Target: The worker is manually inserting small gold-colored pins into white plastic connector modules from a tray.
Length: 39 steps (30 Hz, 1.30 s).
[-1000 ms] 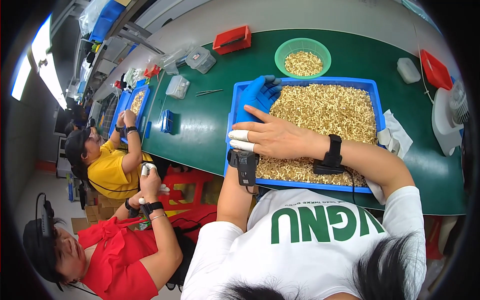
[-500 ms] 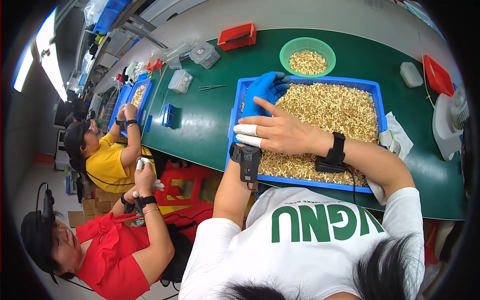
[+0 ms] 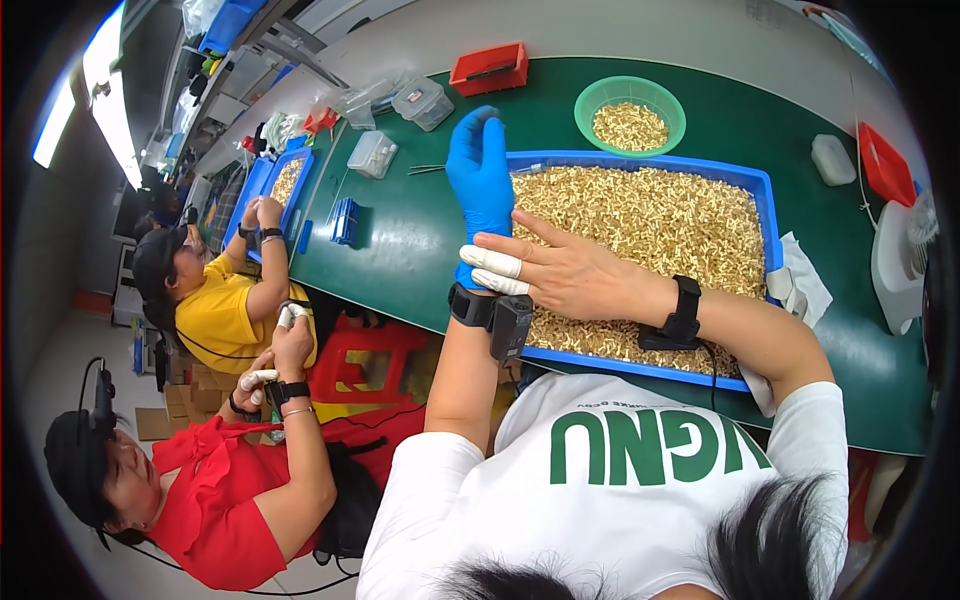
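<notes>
My left hand (image 3: pixel 482 168), in a blue rubber glove, is raised at the left edge of the blue tray (image 3: pixel 768 215). Its fingers are loosely curved upward, with nothing visible in them. Across my left wrist reaches my right hand (image 3: pixel 580 268), bare except for white finger cots (image 3: pixel 497 262) on two digits. Those two digits close on the glove's cuff (image 3: pixel 468 272), while the other fingers point past it. Small brass-coloured metal pieces (image 3: pixel 640 220) fill the tray beneath my right forearm. Black straps with small devices circle both my wrists.
Behind the tray stands a green basket (image 3: pixel 588 118) of similar pieces. Red bins (image 3: pixel 490 68), clear plastic boxes (image 3: pixel 372 153) and tweezers (image 3: pixel 427 169) lie on the green table (image 3: pixel 400 250). A white cloth (image 3: pixel 803 278) and white fan (image 3: pixel 900 260) are at right. Two people sit at left.
My left hand has swung up and left, from over the tray to its left edge, turning upright. My right hand stays at the glove's cuff. The view has shifted slightly.
</notes>
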Each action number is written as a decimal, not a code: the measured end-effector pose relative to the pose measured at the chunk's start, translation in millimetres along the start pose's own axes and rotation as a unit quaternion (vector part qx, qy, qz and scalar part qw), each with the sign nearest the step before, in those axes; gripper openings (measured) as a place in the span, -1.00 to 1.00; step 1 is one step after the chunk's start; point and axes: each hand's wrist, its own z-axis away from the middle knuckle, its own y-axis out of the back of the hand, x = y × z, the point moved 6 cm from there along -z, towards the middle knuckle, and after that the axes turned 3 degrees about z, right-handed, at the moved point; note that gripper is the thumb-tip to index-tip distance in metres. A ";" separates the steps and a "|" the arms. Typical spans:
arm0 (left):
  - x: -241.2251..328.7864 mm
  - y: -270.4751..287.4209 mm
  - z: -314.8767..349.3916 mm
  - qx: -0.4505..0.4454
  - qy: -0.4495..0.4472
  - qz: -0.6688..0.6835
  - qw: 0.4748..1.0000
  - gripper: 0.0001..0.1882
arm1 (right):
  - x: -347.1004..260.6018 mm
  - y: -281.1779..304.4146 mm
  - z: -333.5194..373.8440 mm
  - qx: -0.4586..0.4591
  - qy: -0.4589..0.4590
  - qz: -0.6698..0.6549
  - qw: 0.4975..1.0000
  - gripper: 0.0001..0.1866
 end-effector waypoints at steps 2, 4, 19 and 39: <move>8.8 -2.2 -0.8 0.015 -0.041 -0.007 0.999 -0.75 | 2.0 -1.2 -2.7 -0.010 0.009 0.010 1.000 -0.38; 16.1 4.5 -1.3 0.032 -0.034 0.011 0.999 -0.73 | 1.2 -2.0 -2.8 -0.015 0.015 0.013 1.000 -0.38; -64.6 -14.2 72.6 -0.398 -0.190 -0.281 0.852 -0.72 | 38.1 34.2 -2.6 0.131 -0.061 0.023 0.989 -0.55; -75.0 9.7 46.7 -0.202 0.128 -0.165 0.957 -0.80 | 96.3 10.5 21.6 0.073 -0.183 -0.004 0.980 -0.64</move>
